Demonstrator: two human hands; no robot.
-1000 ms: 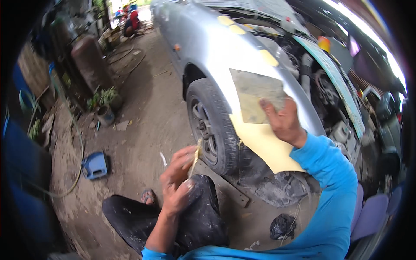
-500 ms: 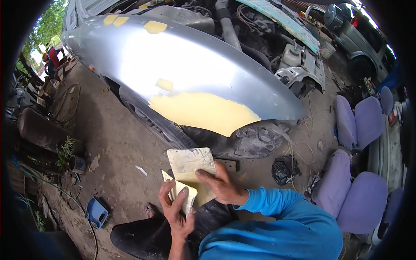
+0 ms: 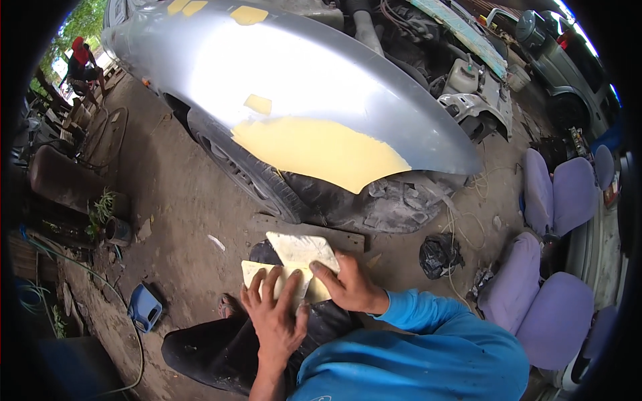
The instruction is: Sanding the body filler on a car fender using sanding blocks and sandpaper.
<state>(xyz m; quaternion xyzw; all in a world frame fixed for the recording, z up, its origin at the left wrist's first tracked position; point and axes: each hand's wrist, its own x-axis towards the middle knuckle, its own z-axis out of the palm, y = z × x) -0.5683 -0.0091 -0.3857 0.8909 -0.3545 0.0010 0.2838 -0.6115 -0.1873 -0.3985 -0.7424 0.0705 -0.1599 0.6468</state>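
My left hand grips a flat putty spreader smeared with pale yellow filler, its fingers laid over the top face. In my right hand is a second flat plate, a whitish filler-stained putty board, tilted and pinched by the thumb. The two plates meet or overlap above my lap; fingers hide where exactly. Beyond them stands a silver car fender with a broad yellow filler patch along its lower edge. Smaller yellow patches sit higher on it.
Below the fender are a tire and a wooden plank. Purple car seats stand at right, near a black plastic bag. A blue plastic container lies at left by a hose. A person sits far left.
My left hand has turned flatter, its fingers now spread over the spreader. The board in my right hand has tilted and shifted slightly right. The view has tipped a little downward.
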